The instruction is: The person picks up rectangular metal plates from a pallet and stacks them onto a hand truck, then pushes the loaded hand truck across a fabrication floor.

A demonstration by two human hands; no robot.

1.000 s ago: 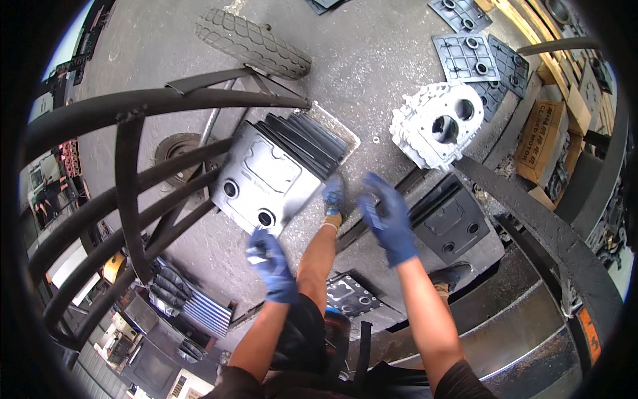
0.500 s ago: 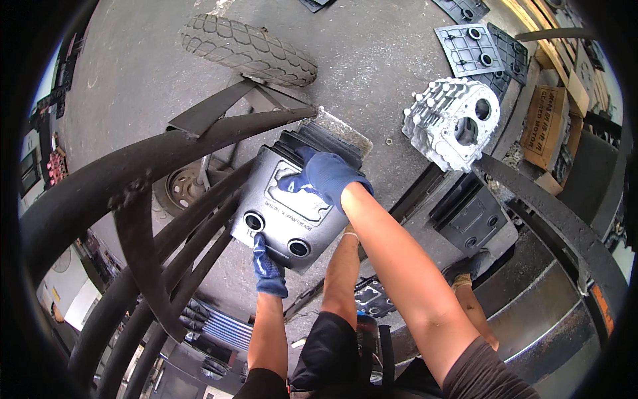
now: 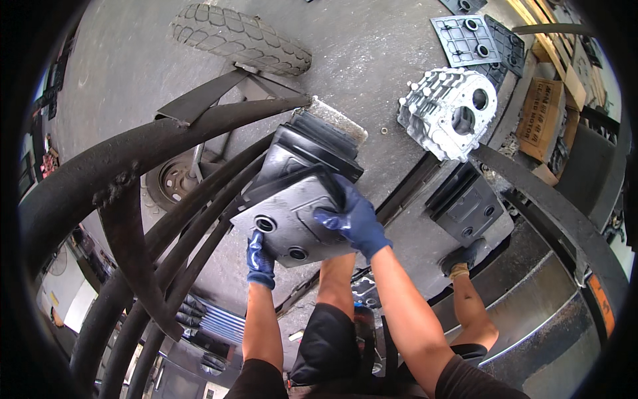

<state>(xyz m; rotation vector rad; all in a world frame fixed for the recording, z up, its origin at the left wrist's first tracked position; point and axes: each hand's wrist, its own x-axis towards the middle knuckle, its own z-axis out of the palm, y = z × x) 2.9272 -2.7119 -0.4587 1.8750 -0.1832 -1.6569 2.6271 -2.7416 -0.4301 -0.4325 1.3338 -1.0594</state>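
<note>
Both of my hands wear blue gloves. They hold a dark, glossy rectangular cover plate (image 3: pixel 292 211) with two ringed holes, tilted over the floor. My left hand (image 3: pixel 260 261) grips its near-left edge, the thumb beside one ring and the fingers hidden beneath. On the far right edge is my right hand (image 3: pixel 359 218), its thumb on the plate's face and its other fingers partly behind it. Just beyond the held plate lies a stack of similar dark plates (image 3: pixel 316 143), partly covered by it.
Curved dark metal bars (image 3: pixel 159 143) arch along my left. A tyre (image 3: pixel 242 41) is farther off. A silver cast housing (image 3: pixel 452 113) stands to the right, near loose ribbed plates (image 3: pixel 465 43) and a cardboard box (image 3: pixel 541 116). Another plate stack (image 3: pixel 468 206) sits by my right foot.
The held plate has come off the stack toward me and tilted, baring the plates beyond it. My right hand has moved from its face to its right edge.
</note>
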